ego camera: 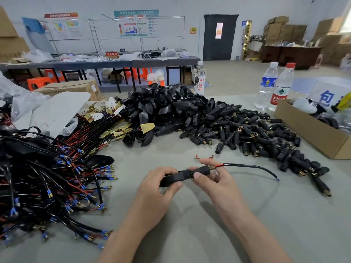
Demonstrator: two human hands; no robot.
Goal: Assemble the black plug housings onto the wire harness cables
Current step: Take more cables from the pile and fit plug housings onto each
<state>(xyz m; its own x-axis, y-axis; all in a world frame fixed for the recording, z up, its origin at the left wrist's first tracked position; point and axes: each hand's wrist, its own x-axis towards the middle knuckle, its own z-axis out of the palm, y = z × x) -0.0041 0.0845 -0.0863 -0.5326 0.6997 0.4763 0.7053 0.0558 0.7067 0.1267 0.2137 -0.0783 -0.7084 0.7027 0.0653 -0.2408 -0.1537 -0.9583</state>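
**Mid-assembly on one plug, and the joint is hidden**

Only the head view to go on, so I'll place everything relative to the black plug housing (173,178) being held low in the middle, just above the table (190,234).

The left hand (157,188) is wrapped round the housing's left end, fingers over the top and thumb underneath. My guess is that's to brace it. The right hand (214,186) pinches the barrel plug (203,170) right at the housing's right end, thumb in front. The brass tip pokes out to the right, with a red wire and the black cable (250,166) trailing off that way, loose end lying on the table. Held end to end like that, it looks like the two parts are being pushed together along one line.

The stock looks laid out for easy reach:
- the harness heap (47,177) is left of the housing
- the pile of housings (171,111) is behind it
- the pile of barrel plugs (256,133) is behind and to the right

What I can't make out:
- The right thumb covers the actual joint, so I can't say if the parts are seated or just touching.
- The left fingers hide most of the housing's far end.
- The harness heap runs off the left edge.
- The cardboard box (307,130), far right of the housing, is cut off, and its contents are a blur.
- There are small copper bits (204,157) just behind the housing, too tiny to identify.
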